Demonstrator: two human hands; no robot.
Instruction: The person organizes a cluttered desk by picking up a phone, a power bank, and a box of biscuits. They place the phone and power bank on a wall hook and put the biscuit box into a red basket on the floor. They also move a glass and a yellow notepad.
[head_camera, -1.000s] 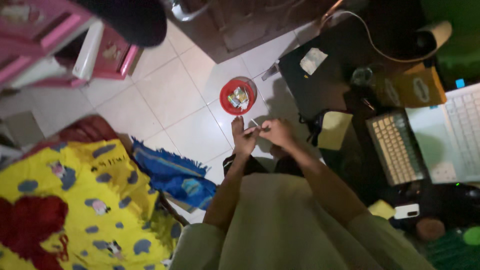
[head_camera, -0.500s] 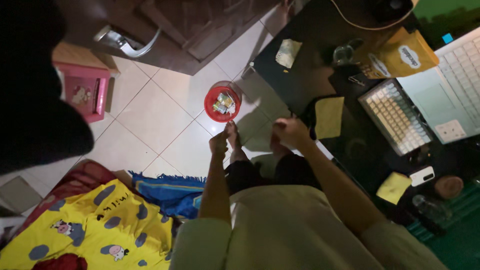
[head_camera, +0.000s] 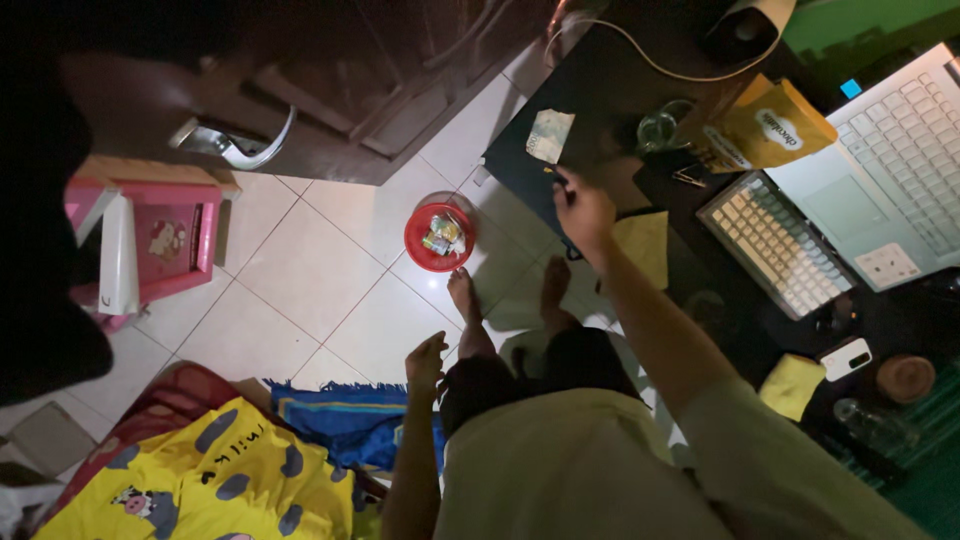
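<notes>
Darkness covers most of the room, and the red bowl (head_camera: 439, 238) on the pale tiled floor (head_camera: 320, 260) serves as the clearest landmark. Right of the bowl and a little above it, the right hand (head_camera: 583, 208) reaches onto the near edge of the dark worktop (head_camera: 600, 100); its fingers look curled around something small and dark, but the light is too poor to say what it is or whether the grip is truly closed. Below the bowl, beside the person's thigh, the left hand (head_camera: 427, 360) hangs loose with fingers apart, holding nothing. Two bare feet stand on the tiles just under the bowl, the nearer one almost touching its rim. The bowl holds a few small wrappers. Further right of the bowl, on the worktop, lie a folded paper slip (head_camera: 550, 135), a yellow cloth (head_camera: 645, 245) just beside the right wrist, a small keyboard (head_camera: 775, 240), a yellow packet (head_camera: 765, 128) and an open laptop (head_camera: 890, 190). Left of the bowl stands a pink plastic drawer unit (head_camera: 165, 245); below and left lies a blue towel (head_camera: 340, 425) against a yellow patterned blanket (head_camera: 220, 480).
</notes>
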